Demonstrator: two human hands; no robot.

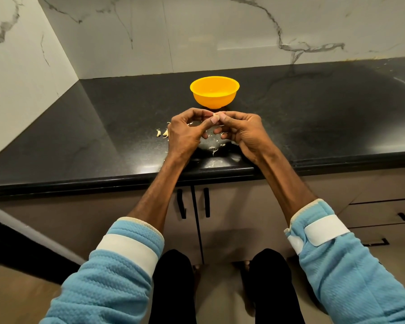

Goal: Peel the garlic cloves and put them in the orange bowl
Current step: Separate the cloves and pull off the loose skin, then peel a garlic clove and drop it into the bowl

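left hand (185, 133) + right hand (242, 132): both pinching one garlic clove (215, 118) | orange bowl (214, 100): 12 o'clock of hands | loose cloves (162, 133): 9 o'clock

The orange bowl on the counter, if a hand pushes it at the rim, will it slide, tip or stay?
The orange bowl looks like thin plastic, probably light; it would likely slide on the glossy black counter. Its foot is narrower than its rim, so a push high up may tip it.

- White marble-veined wall (220, 31) across the upper frame.
- Glossy black tabletop (313, 113) mid-frame.
- Beige cabinet doors (232, 206), black handles (206, 202), below.
- Tan floor (14, 295) lower left.
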